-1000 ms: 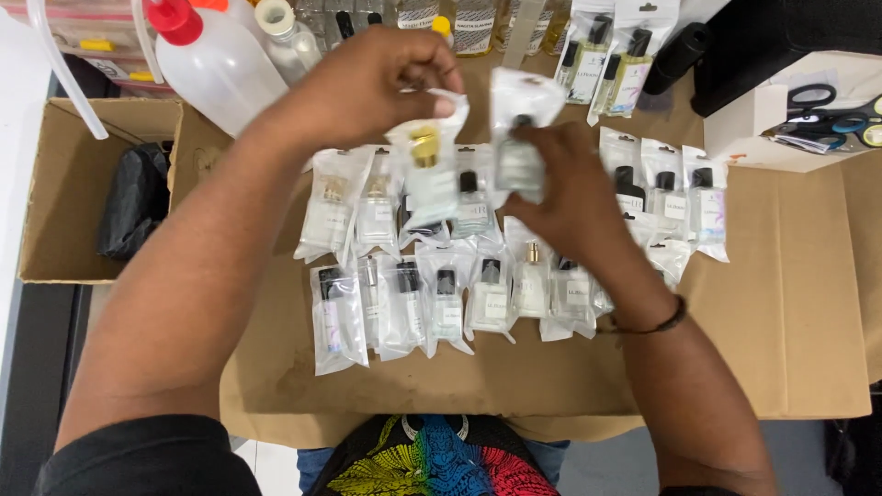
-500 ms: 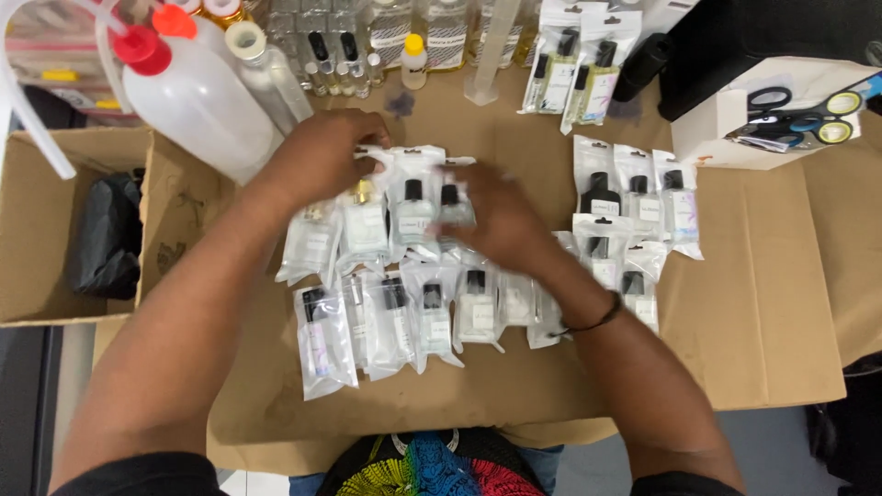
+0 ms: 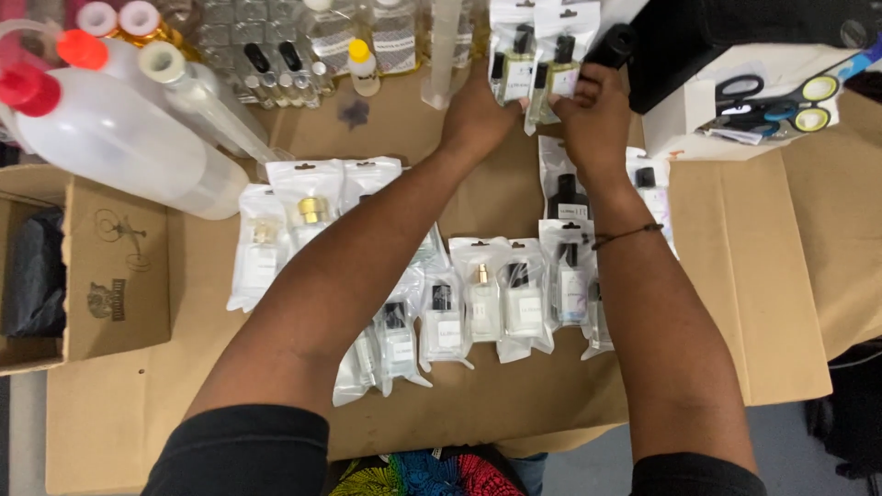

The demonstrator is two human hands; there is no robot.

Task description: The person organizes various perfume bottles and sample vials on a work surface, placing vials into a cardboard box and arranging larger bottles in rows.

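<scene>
Head view: my left hand (image 3: 478, 115) and right hand (image 3: 593, 115) both pinch bagged bottles (image 3: 537, 60); light, slippery, fragile — I'd grip the bottle body.

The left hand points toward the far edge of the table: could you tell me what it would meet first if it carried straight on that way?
The left hand already touches a clear packet holding a small bottle; straight beyond it the picture ends.

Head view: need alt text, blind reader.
Both hands reach to the far edge of a cardboard-covered table; the left hand and right hand grip bagged bottles. Rows of small packaged bottles lie below the arms, squeeze bottles at far left, scissors at right.
</scene>
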